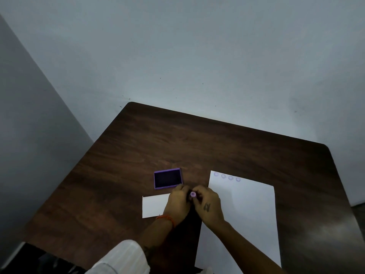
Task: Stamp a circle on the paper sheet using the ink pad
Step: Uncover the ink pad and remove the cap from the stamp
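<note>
A small stamp point(192, 194) with a round purple face sits between my two hands, its face turned up toward me. My left hand point(177, 202) and my right hand point(209, 204) both pinch it, just in front of the open purple ink pad point(167, 178). The white paper sheet point(243, 210) lies to the right, partly under my right wrist, with several faint purple circles point(227, 177) in a row along its far edge.
A smaller white card point(153, 206) lies at the left, partly under my left hand. Everything rests on a dark wooden table point(197, 145) pushed against a pale wall; its far and right edges are in view.
</note>
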The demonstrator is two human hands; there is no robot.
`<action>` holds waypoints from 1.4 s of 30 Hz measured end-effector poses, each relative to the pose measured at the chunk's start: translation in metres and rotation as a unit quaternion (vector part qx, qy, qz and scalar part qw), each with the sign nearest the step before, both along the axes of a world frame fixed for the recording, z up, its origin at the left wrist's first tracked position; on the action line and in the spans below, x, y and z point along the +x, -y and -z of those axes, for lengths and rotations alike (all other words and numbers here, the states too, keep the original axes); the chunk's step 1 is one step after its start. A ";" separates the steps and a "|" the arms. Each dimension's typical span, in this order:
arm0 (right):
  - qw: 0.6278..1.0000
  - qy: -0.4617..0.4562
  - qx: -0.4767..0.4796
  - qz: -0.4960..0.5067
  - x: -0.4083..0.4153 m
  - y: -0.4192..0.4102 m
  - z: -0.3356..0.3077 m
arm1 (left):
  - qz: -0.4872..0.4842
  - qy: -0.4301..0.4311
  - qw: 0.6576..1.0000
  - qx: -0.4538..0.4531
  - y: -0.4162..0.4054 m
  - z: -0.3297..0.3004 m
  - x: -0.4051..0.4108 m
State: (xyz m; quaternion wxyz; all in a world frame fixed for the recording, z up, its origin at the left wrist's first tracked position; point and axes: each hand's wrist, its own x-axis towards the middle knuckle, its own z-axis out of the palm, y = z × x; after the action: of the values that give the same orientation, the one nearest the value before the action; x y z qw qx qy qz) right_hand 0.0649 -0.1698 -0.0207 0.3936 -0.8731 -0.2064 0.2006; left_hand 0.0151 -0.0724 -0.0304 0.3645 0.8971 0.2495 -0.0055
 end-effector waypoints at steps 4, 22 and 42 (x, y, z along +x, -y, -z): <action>1.000 -0.017 0.023 0.002 0.007 0.000 0.000 | 0.001 0.023 1.000 -0.015 -0.002 -0.001 0.001; 0.910 -0.316 0.221 0.154 0.009 0.013 -0.030 | -0.081 0.116 0.966 -0.218 -0.009 -0.038 -0.015; 0.888 -0.388 0.224 0.108 0.017 0.020 -0.051 | -0.087 0.139 0.948 -0.271 -0.011 -0.048 -0.020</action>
State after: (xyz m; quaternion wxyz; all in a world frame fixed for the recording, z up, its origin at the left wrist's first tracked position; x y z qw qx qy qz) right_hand 0.0816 -0.1894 0.0305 0.6462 -0.6315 0.0184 0.4282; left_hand -0.0053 -0.0611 0.0178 0.6242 0.7309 0.2629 0.0836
